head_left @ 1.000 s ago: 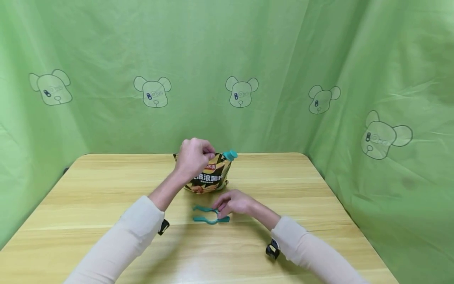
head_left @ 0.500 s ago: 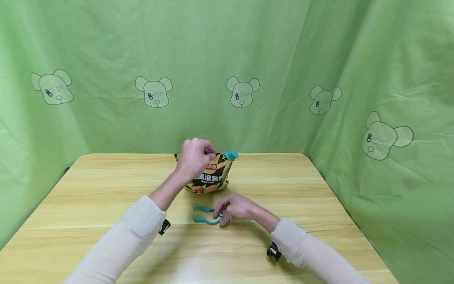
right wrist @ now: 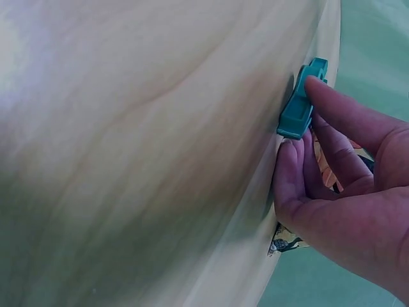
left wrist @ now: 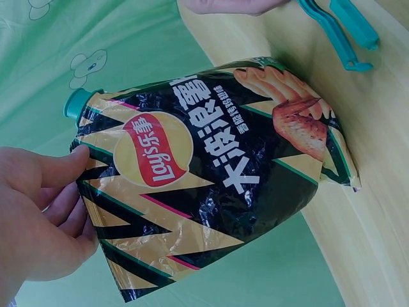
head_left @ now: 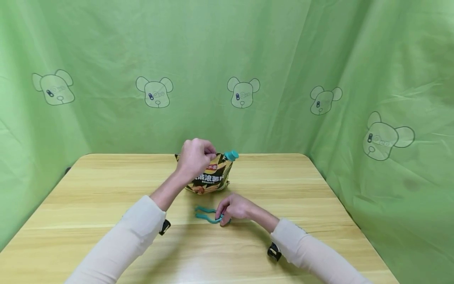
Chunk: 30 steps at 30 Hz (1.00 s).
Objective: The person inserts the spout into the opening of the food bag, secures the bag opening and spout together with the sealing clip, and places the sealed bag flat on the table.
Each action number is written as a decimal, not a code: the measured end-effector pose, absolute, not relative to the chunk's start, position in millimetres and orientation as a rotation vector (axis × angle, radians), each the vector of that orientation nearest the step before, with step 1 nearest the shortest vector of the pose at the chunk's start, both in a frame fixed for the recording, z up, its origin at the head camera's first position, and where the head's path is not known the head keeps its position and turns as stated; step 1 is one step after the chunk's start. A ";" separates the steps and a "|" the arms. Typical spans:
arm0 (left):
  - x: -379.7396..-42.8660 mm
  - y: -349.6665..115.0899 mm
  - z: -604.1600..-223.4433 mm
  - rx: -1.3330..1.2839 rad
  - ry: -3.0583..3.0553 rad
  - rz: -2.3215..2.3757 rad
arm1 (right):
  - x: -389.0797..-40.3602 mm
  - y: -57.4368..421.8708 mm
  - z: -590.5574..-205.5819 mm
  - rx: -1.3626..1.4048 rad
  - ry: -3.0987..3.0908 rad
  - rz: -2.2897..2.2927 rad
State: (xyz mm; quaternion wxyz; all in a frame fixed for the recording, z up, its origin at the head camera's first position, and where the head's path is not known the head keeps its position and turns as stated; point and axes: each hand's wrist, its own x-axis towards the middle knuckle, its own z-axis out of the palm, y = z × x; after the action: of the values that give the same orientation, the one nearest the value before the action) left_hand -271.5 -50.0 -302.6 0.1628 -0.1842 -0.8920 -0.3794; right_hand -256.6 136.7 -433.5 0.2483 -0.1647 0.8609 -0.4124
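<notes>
A black and yellow Lay's chip bag (head_left: 211, 176) (left wrist: 211, 192) stands upright at the middle of the wooden table (head_left: 106, 185). A teal clip (head_left: 231, 155) (left wrist: 78, 102) sits on its top right corner. My left hand (head_left: 194, 157) (left wrist: 38, 211) pinches the bag's top edge and holds it up. In front of the bag lie two teal bag clips (head_left: 207, 215) (left wrist: 339, 32). My right hand (head_left: 232, 208) (right wrist: 332, 173) pinches the near end of a teal clip (right wrist: 300, 105) on the table, thumb and fingers curled round it.
Green cloth with bear prints (head_left: 241, 92) hangs behind and on both sides of the table. The table's right edge (head_left: 337, 197) runs close to the cloth.
My right hand has closed its fingers on the teal clips and drawn them slightly together. The left hand and bag have stayed put.
</notes>
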 end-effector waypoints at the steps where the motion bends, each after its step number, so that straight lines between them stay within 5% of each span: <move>1: -271.5 -50.0 -302.6 -0.525 -2.545 -1.081 | -256.5 136.6 -433.3 -0.448 2.347 -1.122; 30: -272.6 -50.4 -302.2 -0.529 -2.544 -1.077 | -267.7 156.4 -410.1 -0.372 2.366 -1.187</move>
State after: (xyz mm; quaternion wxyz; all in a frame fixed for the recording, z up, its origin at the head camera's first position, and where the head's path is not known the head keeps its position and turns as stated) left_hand -272.6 -50.4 -302.2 0.1639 -0.1854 -0.8922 -0.3778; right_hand -267.7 156.4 -410.1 0.2320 -0.1353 0.8611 -0.4318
